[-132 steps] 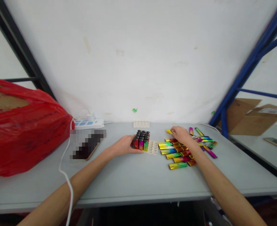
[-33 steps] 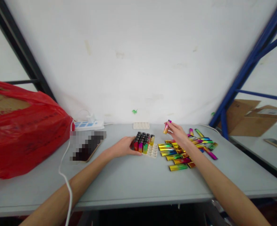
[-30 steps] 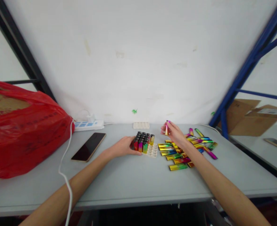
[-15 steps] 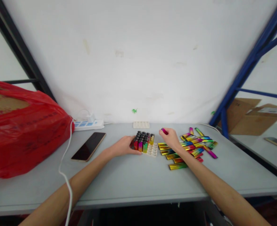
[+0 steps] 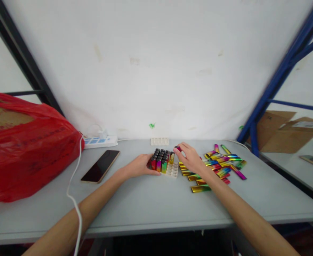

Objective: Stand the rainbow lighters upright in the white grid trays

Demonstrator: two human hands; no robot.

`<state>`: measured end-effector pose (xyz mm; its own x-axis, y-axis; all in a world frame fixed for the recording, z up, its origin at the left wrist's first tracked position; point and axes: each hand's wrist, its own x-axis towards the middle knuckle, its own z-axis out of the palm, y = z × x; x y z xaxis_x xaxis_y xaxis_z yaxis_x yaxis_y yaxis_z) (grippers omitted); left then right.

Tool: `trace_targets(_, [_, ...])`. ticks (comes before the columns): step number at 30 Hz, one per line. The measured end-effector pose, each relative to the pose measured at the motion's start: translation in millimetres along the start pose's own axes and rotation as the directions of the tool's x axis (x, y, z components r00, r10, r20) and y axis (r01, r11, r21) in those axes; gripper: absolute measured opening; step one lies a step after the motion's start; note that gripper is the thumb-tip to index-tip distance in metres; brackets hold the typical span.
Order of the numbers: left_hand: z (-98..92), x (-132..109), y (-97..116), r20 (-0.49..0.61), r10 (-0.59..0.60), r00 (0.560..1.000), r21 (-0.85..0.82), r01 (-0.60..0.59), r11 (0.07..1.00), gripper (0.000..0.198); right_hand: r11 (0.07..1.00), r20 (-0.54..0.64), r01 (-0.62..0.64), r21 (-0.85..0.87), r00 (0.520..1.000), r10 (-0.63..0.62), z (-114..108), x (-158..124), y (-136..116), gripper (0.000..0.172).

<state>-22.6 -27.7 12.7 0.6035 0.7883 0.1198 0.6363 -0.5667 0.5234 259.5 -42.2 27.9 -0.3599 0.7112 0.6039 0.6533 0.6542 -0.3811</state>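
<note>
Left hand (image 5: pixel 139 165) grips upright lighters (image 5: pixel 158 164) in a part-filled tray (image 5: pixel 175 171); right hand (image 5: pixel 189 157) pinches one lighter (image 5: pixel 177 148); loose lighters (image 5: pixel 200 188) lie beside.

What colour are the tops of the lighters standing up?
The lighter tops are black, best seen in the head view.
</note>
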Motion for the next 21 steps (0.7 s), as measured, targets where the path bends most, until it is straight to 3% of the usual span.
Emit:
trace_targets(4, [0.3, 0, -1, 0.0, -0.013, 1.0, 0.002, 0.013, 1.0, 0.068, 0.992, 0.112, 0.033, -0.122, 0.994, -0.019, -3, 0, 3, 0.056])
trace_targets(8, [-0.2, 0, 0, 0.008, -0.002, 1.0, -0.032, 0.002, 0.999, 0.068, 0.988, 0.112, -0.01, -0.154, 0.993, 0.028, 3, -1, 8, 0.059])
trace_targets(14, [-1.1, -1, 3, 0.001, -0.018, 1.0, -0.012, 0.018, 1.0, 0.065, 0.974, 0.226, -0.035, -0.223, 0.97, 0.087, 15, -4, 15, 0.052])
trace_targets(21, [-1.7, -1, 4, 0.01, -0.013, 1.0, -0.035, 0.014, 0.999, 0.067, 0.958, 0.315, 0.005, -0.286, 0.945, 0.089, 11, -4, 12, 0.038])
